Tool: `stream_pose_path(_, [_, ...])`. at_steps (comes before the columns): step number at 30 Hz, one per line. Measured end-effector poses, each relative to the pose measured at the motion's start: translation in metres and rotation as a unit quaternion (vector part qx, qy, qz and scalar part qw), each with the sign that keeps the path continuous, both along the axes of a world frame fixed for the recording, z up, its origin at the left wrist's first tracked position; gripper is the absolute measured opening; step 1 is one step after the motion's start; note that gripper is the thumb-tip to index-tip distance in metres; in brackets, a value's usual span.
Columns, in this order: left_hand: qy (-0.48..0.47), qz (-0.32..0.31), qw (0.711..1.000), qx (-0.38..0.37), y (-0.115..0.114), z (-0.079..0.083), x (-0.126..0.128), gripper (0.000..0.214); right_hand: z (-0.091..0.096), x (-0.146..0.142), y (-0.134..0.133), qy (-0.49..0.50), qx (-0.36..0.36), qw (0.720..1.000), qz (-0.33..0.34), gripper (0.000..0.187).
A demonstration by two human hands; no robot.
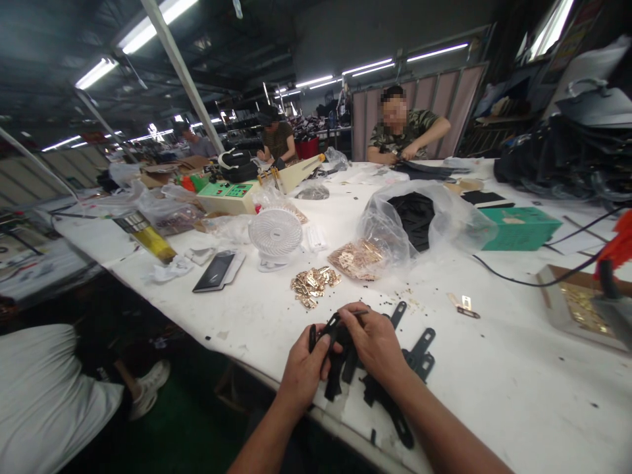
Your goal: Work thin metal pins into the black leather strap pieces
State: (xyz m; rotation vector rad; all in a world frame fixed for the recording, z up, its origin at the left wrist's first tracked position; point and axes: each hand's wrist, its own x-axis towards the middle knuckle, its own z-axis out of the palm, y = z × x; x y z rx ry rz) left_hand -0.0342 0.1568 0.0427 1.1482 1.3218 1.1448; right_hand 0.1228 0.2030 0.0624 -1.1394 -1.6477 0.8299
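Observation:
Near the table's front edge, my left hand (305, 365) is closed around a black strap piece (332, 324) with a slot near its tip. My right hand (371, 339) pinches at the upper end of that piece, and a thin dark thing pokes out beside its fingers, too small to name. Under and beside my hands lie several more black strap pieces (423, 349) with slotted, rounded ends. Just beyond my hands is a loose pile of gold-coloured metal plates (313, 284). A few more metal plates (465, 304) lie off to the right.
A white fan (275, 237), a phone (217, 271) and a yellow bottle (148, 240) stand or lie to the left. Beyond the plates are plastic bags (439, 214) and a green box (521, 227). A carton (567, 306) sits at right. Co-workers (407, 131) work across the table.

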Motion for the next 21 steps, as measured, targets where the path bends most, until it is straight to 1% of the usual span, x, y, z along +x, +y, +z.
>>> stream_pose_path(2, [-0.002, 0.01, 1.0, -0.001, 0.001, -0.001, 0.001, 0.032, 0.0, 0.0, 0.001, 0.011, 0.024, 1.0, 0.002, 0.02])
stream_pose_path(3, [-0.002, 0.016, 1.0, -0.002, 0.001, -0.002, 0.001, 0.032, -0.001, 0.0, 0.001, 0.021, 0.022, 1.0, 0.008, 0.021])
stream_pose_path(5, [-0.001, 0.028, 1.0, -0.005, 0.002, -0.002, 0.003, 0.034, -0.001, 0.001, 0.002, 0.043, -0.015, 0.999, 0.025, 0.024])
stream_pose_path(8, [-0.008, 0.046, 0.999, -0.01, 0.003, -0.003, 0.005, 0.036, -0.002, 0.001, 0.003, 0.094, -0.1, 0.989, 0.05, 0.03])
stream_pose_path(9, [-0.012, 0.052, 0.999, -0.012, 0.004, -0.002, 0.006, 0.036, -0.001, 0.001, 0.003, 0.108, -0.114, 0.986, 0.056, 0.032])
stream_pose_path(11, [-0.018, 0.063, 0.998, -0.014, 0.004, -0.002, 0.007, 0.036, 0.0, 0.001, 0.002, 0.116, -0.108, 0.986, 0.06, 0.032])
stream_pose_path(13, [-0.021, 0.07, 0.997, -0.016, 0.005, -0.001, 0.009, 0.036, 0.002, 0.001, 0.0, 0.1, -0.087, 0.99, 0.052, 0.031])
stream_pose_path(14, [-0.023, 0.073, 0.997, -0.019, 0.005, -0.001, 0.009, 0.035, 0.003, 0.001, 0.0, 0.093, -0.088, 0.991, 0.043, 0.03])
stream_pose_path(16, [-0.03, 0.086, 0.996, -0.024, 0.005, -0.001, 0.011, 0.035, 0.003, 0.003, 0.002, 0.103, -0.127, 0.986, 0.018, 0.032])
stream_pose_path(18, [-0.035, 0.105, 0.994, -0.025, 0.005, -0.001, 0.012, 0.036, 0.003, 0.007, 0.006, 0.143, -0.188, 0.972, -0.013, 0.033])
stream_pose_path(19, [-0.034, 0.112, 0.993, -0.024, 0.006, -0.001, 0.012, 0.036, 0.002, 0.009, 0.009, 0.164, -0.208, 0.964, -0.028, 0.034])
stream_pose_path(21, [-0.029, 0.115, 0.993, -0.02, 0.006, -0.001, 0.012, 0.036, 0.002, 0.012, 0.012, 0.186, -0.208, 0.96, -0.04, 0.035])
